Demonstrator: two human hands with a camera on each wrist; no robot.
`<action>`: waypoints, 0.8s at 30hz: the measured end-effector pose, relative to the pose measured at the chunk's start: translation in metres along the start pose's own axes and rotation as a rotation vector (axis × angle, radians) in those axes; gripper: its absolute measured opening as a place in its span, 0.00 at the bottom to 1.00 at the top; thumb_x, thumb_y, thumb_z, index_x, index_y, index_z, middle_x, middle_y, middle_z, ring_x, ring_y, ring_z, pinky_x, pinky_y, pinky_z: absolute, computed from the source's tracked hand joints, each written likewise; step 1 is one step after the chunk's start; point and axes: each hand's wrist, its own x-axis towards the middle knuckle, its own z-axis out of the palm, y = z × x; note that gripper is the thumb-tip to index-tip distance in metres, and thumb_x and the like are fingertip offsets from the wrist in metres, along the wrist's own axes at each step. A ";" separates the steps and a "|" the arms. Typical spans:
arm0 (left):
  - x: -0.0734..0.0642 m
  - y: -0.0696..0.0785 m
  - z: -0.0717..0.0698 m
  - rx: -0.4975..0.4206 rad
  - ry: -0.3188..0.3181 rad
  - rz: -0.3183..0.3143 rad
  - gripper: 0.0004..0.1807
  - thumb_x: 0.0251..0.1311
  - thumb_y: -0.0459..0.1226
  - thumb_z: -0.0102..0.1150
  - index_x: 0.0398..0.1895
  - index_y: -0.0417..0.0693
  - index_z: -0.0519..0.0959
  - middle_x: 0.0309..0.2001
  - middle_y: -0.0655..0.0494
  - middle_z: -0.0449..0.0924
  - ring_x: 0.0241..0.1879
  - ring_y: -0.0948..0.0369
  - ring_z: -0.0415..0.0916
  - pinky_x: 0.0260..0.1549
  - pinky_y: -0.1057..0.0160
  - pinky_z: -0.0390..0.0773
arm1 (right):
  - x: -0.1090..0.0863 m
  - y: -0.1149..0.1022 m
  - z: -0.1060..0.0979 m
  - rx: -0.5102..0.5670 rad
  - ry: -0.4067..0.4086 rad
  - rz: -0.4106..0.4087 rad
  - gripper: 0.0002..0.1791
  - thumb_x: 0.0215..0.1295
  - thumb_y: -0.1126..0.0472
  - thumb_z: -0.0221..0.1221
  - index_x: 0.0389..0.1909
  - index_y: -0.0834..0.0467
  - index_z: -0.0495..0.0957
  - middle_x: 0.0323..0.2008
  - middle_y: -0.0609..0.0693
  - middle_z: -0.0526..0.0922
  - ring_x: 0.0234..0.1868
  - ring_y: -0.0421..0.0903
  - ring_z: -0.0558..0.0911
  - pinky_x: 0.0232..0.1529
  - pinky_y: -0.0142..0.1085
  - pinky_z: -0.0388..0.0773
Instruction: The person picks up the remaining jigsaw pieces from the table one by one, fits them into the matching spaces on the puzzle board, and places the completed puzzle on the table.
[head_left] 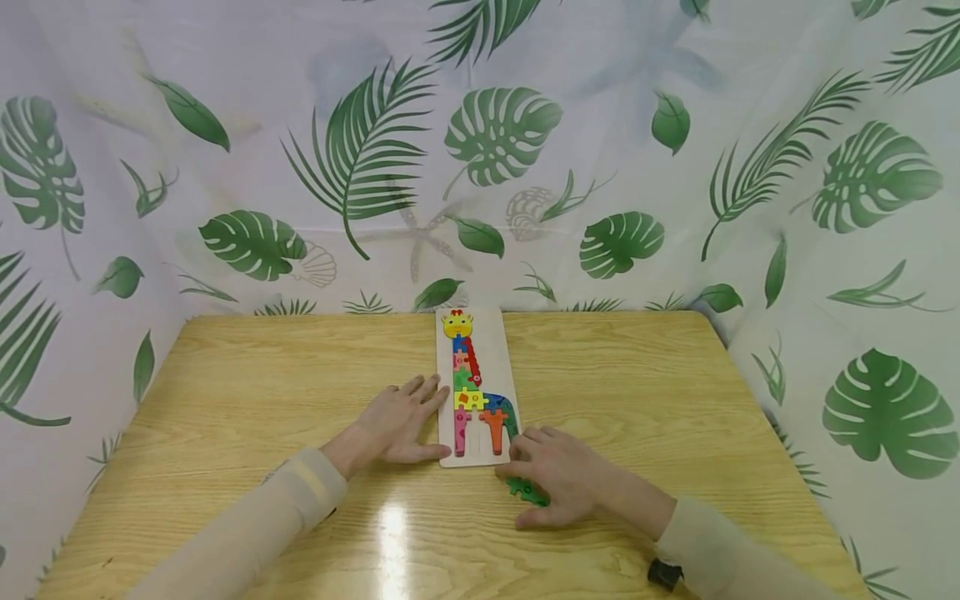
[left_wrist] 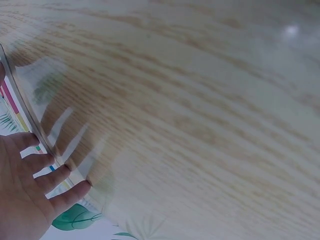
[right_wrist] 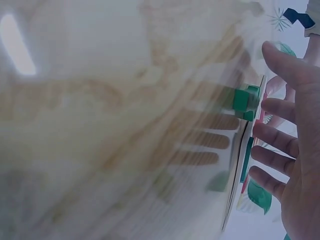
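Observation:
A giraffe jigsaw board (head_left: 483, 358) of pale wood lies on the table, filled with coloured pieces under a yellow head piece (head_left: 457, 323). My left hand (head_left: 401, 419) rests on the tabletop with fingers spread, its tips at the board's left edge. By the lower right corner, my right hand (head_left: 562, 475) is held over a loose green puzzle piece (head_left: 527, 491), partly hidden beneath it. In the right wrist view the fingers (right_wrist: 277, 140) are loosely extended, with the thumb well apart from the green piece (right_wrist: 245, 102). Whether a finger touches that piece, I cannot tell.
The light wooden table (head_left: 300, 358) reaches back to a white leaf-printed cloth (head_left: 405, 167), which also hangs along both sides. A dark band (head_left: 664, 573) shows at the right sleeve. Light glares off the tabletop near the front.

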 end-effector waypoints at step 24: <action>0.001 0.000 0.002 0.004 -0.011 -0.008 0.55 0.66 0.75 0.43 0.86 0.50 0.55 0.85 0.45 0.53 0.82 0.42 0.59 0.72 0.41 0.75 | -0.013 0.000 0.003 -0.037 0.040 -0.026 0.35 0.68 0.23 0.54 0.64 0.41 0.81 0.56 0.44 0.83 0.55 0.43 0.78 0.59 0.43 0.80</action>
